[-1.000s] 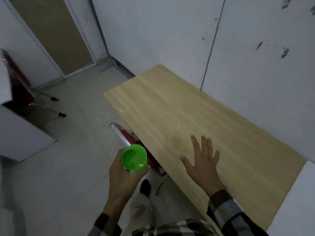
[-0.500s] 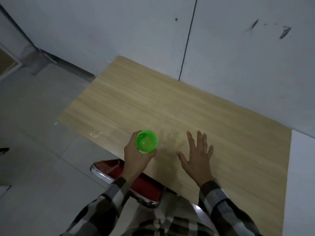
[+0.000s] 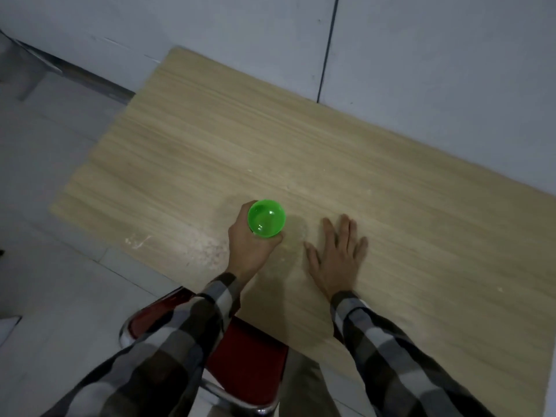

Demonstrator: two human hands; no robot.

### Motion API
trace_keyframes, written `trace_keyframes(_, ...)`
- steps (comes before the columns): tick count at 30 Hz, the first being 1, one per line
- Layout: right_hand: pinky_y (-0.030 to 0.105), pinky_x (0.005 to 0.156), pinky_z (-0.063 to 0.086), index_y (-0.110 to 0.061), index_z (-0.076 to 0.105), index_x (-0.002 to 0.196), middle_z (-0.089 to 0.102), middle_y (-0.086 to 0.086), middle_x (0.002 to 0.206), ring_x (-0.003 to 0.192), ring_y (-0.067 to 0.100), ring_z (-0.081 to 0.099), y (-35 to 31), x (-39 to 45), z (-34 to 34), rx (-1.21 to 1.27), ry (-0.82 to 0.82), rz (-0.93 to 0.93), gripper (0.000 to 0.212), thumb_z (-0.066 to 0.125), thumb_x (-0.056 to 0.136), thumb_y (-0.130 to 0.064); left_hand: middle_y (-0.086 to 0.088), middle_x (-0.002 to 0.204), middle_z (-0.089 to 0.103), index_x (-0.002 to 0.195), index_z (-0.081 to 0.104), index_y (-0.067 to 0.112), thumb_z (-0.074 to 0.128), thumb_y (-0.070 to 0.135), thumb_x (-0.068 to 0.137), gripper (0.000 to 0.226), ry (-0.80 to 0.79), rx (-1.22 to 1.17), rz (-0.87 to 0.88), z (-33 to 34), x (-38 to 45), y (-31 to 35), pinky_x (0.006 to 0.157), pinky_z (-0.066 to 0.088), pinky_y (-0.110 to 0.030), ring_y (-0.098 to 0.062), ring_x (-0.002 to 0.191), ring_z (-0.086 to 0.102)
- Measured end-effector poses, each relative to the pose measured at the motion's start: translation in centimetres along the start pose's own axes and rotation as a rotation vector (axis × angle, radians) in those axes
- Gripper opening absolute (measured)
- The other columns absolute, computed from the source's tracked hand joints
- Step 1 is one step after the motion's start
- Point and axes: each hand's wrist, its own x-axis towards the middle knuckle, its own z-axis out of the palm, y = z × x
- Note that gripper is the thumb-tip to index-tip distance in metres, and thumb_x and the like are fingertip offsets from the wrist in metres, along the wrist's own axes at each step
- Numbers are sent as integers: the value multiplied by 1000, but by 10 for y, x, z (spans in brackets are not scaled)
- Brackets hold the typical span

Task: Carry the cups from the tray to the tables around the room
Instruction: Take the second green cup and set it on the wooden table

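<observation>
Red chair (image 3: 246, 365): its seat is showing nearest, at about 6 o'clock, tucked partly under the near edge of the wooden table (image 3: 301, 152)
Left hand (image 3: 248, 248): it is wrapping its fingers and thumb round the wall of the green cup (image 3: 266, 218), clamped just below the rim
Right hand (image 3: 338, 260): it is lying flat with fingers spread on the tabletop at 3 o'clock of the cup, holding nothing, near it but apart
Green cup: it is standing upright over the table near its front edge; whether its base is touching the wood I cannot tell
Handling: translucent plastic, so probably light, stiff yet squeezable and a little slick; a gentle grip round the mid wall seems best
Contents: glints are showing inside; liquid or not, I cannot tell
Wall (image 3: 421, 70): pale panels are running behind the table from 10 to 2 o'clock
</observation>
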Motion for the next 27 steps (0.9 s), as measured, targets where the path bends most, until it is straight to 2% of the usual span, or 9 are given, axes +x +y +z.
trace_keyframes(2, 64, 123, 7, -30, 28, 158, 14, 11, 171, 159, 31, 4, 0, 1, 3, -25, 24, 11, 71, 31, 98, -68, 28, 107, 72, 121, 59, 46, 98, 30, 60, 74, 7, 6, 3, 10, 7, 1, 78, 48, -3, 12, 99, 67)
trace_keyframes(5, 64, 123, 7, -29, 29, 158, 14, 10, 171, 159, 29, 3, -1, 2, 6, -47, 34, 24, 72, 28, 98, -68, 36, 109, 70, 118, 59, 50, 98, 25, 61, 73, 4, 6, 12, 21, 17, 4, 80, 49, -4, 12, 98, 67)
trace_keyframes(10, 64, 123, 6, -29, 29, 158, 16, 11, 171, 160, 29, 3, -2, 2, 6, -57, 43, 34, 71, 28, 98, -68, 37, 108, 70, 118, 59, 47, 98, 21, 61, 73, -13, 11, 36, 30, 30, 9, 80, 48, -4, 11, 97, 67)
trace_keyframes(16, 64, 123, 6, -30, 25, 160, 13, 10, 171, 160, 29, 1, -4, 2, 3, -57, 15, 41, 72, 26, 99, -67, 35, 110, 70, 118, 60, 46, 97, 23, 63, 70, -46, 20, 27, 27, 38, 9, 80, 49, -5, 11, 99, 67)
trace_keyframes(18, 63, 123, 6, -31, 24, 160, 12, 9, 172, 160, 28, 0, -4, 2, 0, -57, 1, 41, 72, 24, 99, -67, 29, 111, 71, 123, 60, 39, 98, 24, 64, 71, -55, 16, 18, 25, 38, 9, 81, 50, -6, 11, 101, 67)
trace_keyframes(20, 63, 123, 6, -31, 24, 160, 12, 9, 172, 160, 28, -1, -6, 2, -3, -48, -16, 46, 71, 24, 99, -68, 21, 113, 72, 127, 59, 35, 100, 24, 64, 76, -73, 9, -1, 24, 37, 10, 85, 54, -13, 7, 103, 68)
trace_keyframes(23, 61, 125, 3, -33, 24, 160, 10, 8, 172, 160, 27, -1, -5, 1, -12, 5, -53, 36, 73, 27, 97, -71, 11, 126, 68, 138, 50, 30, 104, 27, 63, 93, -97, 7, -42, 16, 29, 14, 96, 56, -26, -7, 114, 67)
trace_keyframes(25, 59, 126, 1, -33, 23, 160, 8, 6, 172, 160, 26, -2, 1, -2, -22, 68, -109, 2, 75, 33, 96, -72, 2, 147, 60, 150, 43, 24, 103, 36, 65, 105, -111, 23, -50, 4, 19, 20, 104, 48, -27, -15, 132, 58)
trace_keyframes(27, 60, 125, 5, -30, 25, 159, 11, 7, 171, 159, 27, 0, 7, -11, -34, 137, -158, 2, 76, 43, 95, -66, 1, 162, 48, 160, 36, 24, 100, 45, 68, 114, -108, 62, -42, -11, 5, 28, 111, 38, -26, -13, 144, 46)
